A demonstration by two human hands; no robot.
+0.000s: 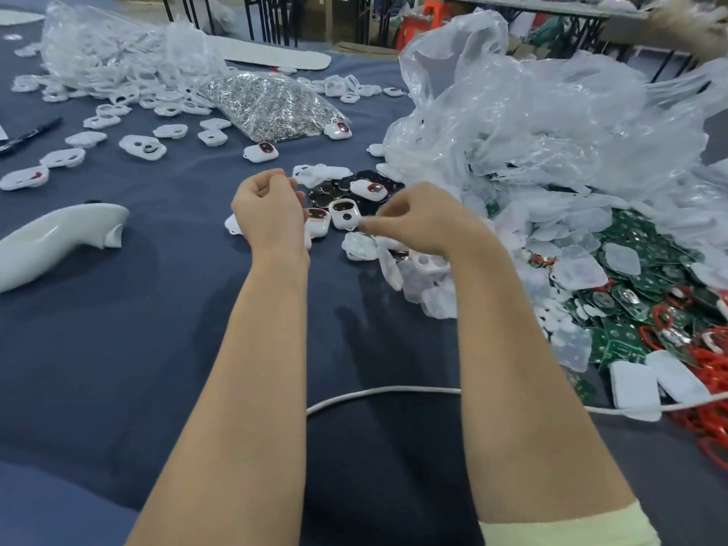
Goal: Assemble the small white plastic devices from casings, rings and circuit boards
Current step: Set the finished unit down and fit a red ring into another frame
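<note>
Glossy white casings (344,214) with dark oval windows lie just left of the crumpled clear bag (532,124), between the curled left hand (268,208) and right hand (427,218). Whether either grips anything, I cannot tell. Flat green circuit boards (630,317) spill beneath the bag; wrinkled navy cloth (118,329) lies open farther left.

Head-worn view, forward and down, close over table (118,368)

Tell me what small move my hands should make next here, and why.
Probably lower the right hand onto the open white casing lying just past its fingertips, toward the left hand. Both hands hover with curled fingers, and whether either holds a part is too blurred to tell; that casing is nearest, and the green circuit boards are piled to its right.
</note>
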